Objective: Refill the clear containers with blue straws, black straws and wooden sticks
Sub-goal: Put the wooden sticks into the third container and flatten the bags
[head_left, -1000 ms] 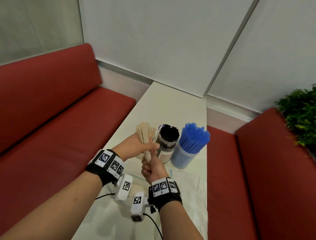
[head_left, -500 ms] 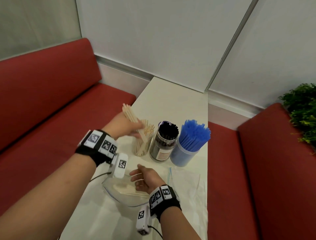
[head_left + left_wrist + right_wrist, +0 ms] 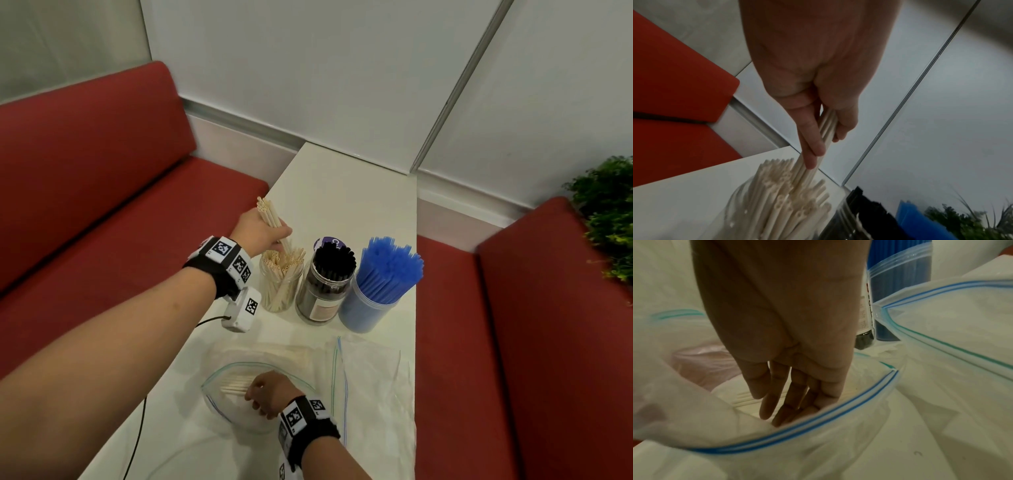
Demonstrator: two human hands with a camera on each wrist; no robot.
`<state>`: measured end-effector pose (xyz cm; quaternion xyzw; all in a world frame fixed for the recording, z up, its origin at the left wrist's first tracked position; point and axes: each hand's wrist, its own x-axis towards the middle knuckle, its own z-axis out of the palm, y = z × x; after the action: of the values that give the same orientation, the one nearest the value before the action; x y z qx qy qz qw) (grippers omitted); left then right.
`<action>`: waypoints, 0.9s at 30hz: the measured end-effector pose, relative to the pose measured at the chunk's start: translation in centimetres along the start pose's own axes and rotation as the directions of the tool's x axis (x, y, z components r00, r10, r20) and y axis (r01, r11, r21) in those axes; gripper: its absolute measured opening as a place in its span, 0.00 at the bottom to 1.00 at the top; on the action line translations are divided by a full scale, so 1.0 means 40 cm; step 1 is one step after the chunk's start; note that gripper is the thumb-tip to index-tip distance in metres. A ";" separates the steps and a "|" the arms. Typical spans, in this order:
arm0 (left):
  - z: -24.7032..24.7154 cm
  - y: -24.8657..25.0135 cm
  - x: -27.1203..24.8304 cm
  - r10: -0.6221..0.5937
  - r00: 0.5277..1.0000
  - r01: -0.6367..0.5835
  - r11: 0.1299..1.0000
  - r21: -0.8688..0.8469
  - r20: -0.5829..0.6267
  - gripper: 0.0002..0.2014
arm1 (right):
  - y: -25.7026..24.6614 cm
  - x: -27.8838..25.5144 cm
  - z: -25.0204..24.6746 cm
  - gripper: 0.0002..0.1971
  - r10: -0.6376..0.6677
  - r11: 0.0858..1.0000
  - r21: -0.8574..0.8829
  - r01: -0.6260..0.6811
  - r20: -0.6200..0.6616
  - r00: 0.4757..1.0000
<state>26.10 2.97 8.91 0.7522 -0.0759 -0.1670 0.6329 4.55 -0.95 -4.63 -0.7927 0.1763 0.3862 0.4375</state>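
Three clear containers stand in a row on the white table: one with wooden sticks, one with black straws, one with blue straws. My left hand grips a bundle of wooden sticks, their lower ends pushed in among the sticks in the left container. My right hand reaches with straight fingers into an open zip bag, just above the loose sticks lying inside.
A second flat zip bag lies on the table at the right. Red benches flank the table on both sides, with a green plant at the far right. A wrist-camera cable trails over the left table edge.
My right hand let go of the stick bundle and dropped into the open zip bag. My left hand carried the bundle over to the left container and lowered its ends in.
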 end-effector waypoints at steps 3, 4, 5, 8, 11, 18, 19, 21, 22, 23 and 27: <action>0.012 -0.041 0.018 -0.034 0.999 0.031 0.985 0.172 0.013 0.08 | 0.005 0.008 0.000 0.10 -0.008 0.999 -0.050 0.008 0.015 1.000; 0.015 -0.053 0.024 -0.027 0.999 0.021 0.963 0.268 0.019 0.11 | 0.009 0.011 0.002 0.10 -0.008 0.998 -0.055 0.009 0.012 1.000; 0.018 -0.062 0.030 -0.015 1.000 0.005 0.931 0.365 0.024 0.15 | 0.014 0.013 0.004 0.08 -0.011 0.998 -0.057 0.011 0.005 1.000; 0.023 -0.074 0.044 0.013 1.000 -0.020 0.874 0.485 0.016 0.21 | 0.030 0.023 0.009 0.07 -0.029 0.997 -0.069 0.028 -0.017 0.999; 0.030 -0.061 0.054 0.066 0.998 -0.053 0.915 0.400 -0.018 0.26 | 0.039 0.038 0.006 0.12 -0.025 0.998 -0.064 0.023 -0.020 0.999; 0.060 -0.036 0.046 0.352 0.929 -0.338 0.933 0.123 -0.112 0.23 | 0.038 0.050 0.004 0.07 -0.010 0.999 -0.030 0.010 0.009 1.000; 0.065 -0.035 0.042 0.371 0.921 -0.357 0.926 0.119 -0.122 0.22 | 0.040 0.049 0.006 0.06 -0.009 1.000 -0.013 0.009 0.004 1.000; 0.073 -0.035 0.038 0.384 0.911 -0.364 0.920 0.144 -0.149 0.15 | 0.042 0.049 0.009 0.06 -0.006 1.000 0.004 0.006 -0.002 1.000; 0.076 -0.036 0.037 0.381 0.912 -0.358 0.921 0.156 -0.154 0.12 | 0.043 0.050 0.010 0.07 -0.005 1.000 0.008 0.005 -0.004 1.000; 0.078 -0.040 0.040 0.375 0.915 -0.350 0.921 0.171 -0.150 0.11 | 0.044 0.051 0.008 0.09 -0.005 1.000 0.011 0.005 -0.005 1.000; 0.084 -0.077 0.054 0.376 0.926 -0.332 0.858 0.392 -0.037 0.18 | 0.044 0.053 0.006 0.16 0.006 1.000 0.017 -0.005 -0.006 1.000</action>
<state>26.64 -0.26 5.06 0.8413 -0.2082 0.0124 0.4988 4.72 -1.62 -7.30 -0.7898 0.1831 0.3834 0.4424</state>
